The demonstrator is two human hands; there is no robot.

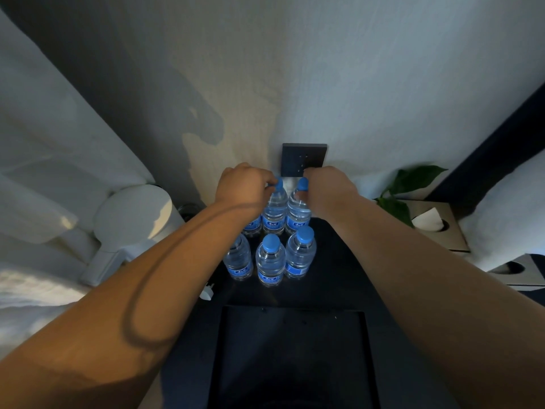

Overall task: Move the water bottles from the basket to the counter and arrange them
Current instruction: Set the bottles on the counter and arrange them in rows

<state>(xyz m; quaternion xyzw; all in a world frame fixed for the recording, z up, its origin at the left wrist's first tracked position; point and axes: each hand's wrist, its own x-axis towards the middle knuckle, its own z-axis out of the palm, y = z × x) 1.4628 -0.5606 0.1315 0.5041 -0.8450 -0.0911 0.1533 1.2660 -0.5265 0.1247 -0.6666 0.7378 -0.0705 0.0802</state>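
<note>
with the left hand (240,184) and right hand (327,187) each pinched closed on a back bottle's cap (278,183), lower both bottles straight and release gently, clear of the front row (269,259) below the fingers.

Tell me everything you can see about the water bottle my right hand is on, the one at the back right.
The back right bottle is clear ribbed plastic, filled with water, with a blue screw cap and a blue label band low on its body. It stands upright on the dark counter in the back row, close beside the neighbouring bottle the left hand grips. The right hand pinches it at the cap and neck. A dark wall plate sits just behind it.
</note>
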